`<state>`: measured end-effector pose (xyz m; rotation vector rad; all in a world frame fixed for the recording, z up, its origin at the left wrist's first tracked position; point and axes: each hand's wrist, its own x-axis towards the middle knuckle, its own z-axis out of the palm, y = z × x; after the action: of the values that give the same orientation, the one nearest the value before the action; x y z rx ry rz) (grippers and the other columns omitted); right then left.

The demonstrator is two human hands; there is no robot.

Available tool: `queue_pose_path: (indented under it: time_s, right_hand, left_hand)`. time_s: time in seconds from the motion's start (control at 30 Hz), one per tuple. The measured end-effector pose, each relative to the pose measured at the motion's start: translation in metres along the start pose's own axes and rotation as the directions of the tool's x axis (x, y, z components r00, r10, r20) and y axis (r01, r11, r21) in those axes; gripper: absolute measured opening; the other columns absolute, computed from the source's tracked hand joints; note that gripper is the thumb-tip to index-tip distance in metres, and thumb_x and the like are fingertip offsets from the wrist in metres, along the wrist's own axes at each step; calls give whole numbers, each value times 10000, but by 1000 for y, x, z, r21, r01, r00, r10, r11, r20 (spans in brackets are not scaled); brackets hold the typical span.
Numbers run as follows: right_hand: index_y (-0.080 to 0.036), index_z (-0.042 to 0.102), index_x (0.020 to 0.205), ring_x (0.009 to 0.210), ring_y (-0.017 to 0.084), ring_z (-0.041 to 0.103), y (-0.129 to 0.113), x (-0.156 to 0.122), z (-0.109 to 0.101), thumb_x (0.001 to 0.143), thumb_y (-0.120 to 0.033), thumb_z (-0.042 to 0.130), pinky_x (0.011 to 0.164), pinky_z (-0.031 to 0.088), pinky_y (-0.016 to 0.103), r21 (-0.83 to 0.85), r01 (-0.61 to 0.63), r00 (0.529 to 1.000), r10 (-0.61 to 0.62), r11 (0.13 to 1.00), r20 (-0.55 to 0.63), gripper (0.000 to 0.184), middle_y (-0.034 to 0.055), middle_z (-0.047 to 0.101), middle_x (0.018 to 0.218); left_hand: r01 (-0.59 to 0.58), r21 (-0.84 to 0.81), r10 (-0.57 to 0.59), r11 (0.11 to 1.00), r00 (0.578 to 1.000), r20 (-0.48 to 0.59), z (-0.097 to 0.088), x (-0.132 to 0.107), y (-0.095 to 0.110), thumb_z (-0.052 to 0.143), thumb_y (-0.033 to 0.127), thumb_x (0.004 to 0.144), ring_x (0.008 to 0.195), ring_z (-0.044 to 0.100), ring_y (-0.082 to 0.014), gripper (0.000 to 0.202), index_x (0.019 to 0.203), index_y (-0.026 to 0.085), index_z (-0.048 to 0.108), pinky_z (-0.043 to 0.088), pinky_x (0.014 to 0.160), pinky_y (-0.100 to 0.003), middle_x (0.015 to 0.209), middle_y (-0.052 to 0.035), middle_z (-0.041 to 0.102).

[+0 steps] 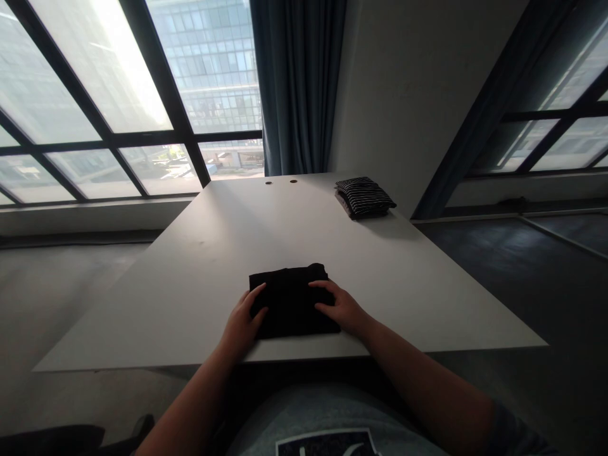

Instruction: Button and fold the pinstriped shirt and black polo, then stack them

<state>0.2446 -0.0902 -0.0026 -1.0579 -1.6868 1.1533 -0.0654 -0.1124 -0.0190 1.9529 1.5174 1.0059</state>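
Note:
A black folded cloth (292,307), apparently a garment, lies flat near the front edge of the white table (199,304). My left hand (246,320) rests at its left side, thumb and fingers spread over that edge. On the opposite side my right hand (341,309) touches the cloth the same way, with its thumb and fingers apart. A small raised fold shows at the cloth's far right corner. Some fingers of both hands are hidden or lost in shadow.
A stack of folded fabric with a black-and-white striped piece (363,196) on top sits at the table's far right. Two small round holes (293,182) mark the far edge. Beyond stand a blue curtain (299,88), a pillar (394,95) and large windows (209,69).

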Motion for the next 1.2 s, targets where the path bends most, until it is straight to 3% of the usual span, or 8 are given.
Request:
queue_pose_path:
  time_s: [0.2, 0.43, 0.67, 0.83, 1.0, 1.2]
  right_hand:
    - [-305, 644, 1377, 1280, 278, 625, 4, 1, 2, 818, -230, 718, 1173, 444, 498, -6, -10, 1000, 10, 1000, -22, 568, 46, 669, 1350]
    - [-343, 488, 1560, 1352, 278, 593, 4, 0, 0, 819, -229, 738, 1208, 416, 486, 43, 5, 999, -3, 999, -35, 790, 46, 603, 1493]
    - [-358, 485, 1564, 1276, 270, 646, -2, -1, -3, 844, -239, 720, 1170, 462, 501, 66, -66, 996, 61, 996, 69, 767, 37, 637, 1450]
    - [-342, 563, 1507, 1167, 262, 703, -11, 6, -11, 810, -201, 722, 1083, 542, 462, 105, -131, 977, 110, 986, 185, 728, 24, 714, 1332]
    - [-336, 615, 1471, 1064, 262, 747, -23, 26, -35, 776, -178, 721, 969, 613, 439, 117, -187, 959, 156, 975, 235, 721, 17, 761, 1245]
    - [-327, 675, 1418, 1063, 279, 750, -42, 72, -90, 725, -129, 737, 935, 630, 418, 55, -164, 961, 147, 985, 233, 723, 20, 752, 1282]
  left_hand:
    - [-30, 22, 31, 999, 999, -33, 2, 0, -2, 619, 254, 953, 1267, 625, -254, 602, 1541, 318, 506, 503, 1104, -437, 1405, -85, 619]
    - [-70, 59, 75, 996, 993, -92, 1, -3, 2, 610, 280, 970, 1197, 638, -241, 570, 1532, 309, 522, 524, 1070, -413, 1324, -87, 624]
    - [-64, 73, 70, 995, 994, -82, 2, -3, 1, 610, 281, 964, 1193, 635, -244, 576, 1533, 302, 524, 523, 1075, -422, 1317, -92, 617]
    - [-47, 91, 51, 995, 998, -39, 2, -1, 4, 592, 280, 967, 1242, 627, -258, 574, 1535, 304, 521, 522, 1083, -436, 1379, -102, 603]
    - [-9, 168, 4, 986, 1000, 29, 11, 7, 9, 601, 317, 966, 1171, 657, -268, 608, 1562, 300, 482, 543, 1035, -461, 1379, -116, 607]
    - [-80, 323, 56, 943, 995, 82, 23, 10, 10, 588, 349, 979, 1270, 597, -320, 624, 1583, 265, 460, 486, 1094, -528, 1421, -129, 607]
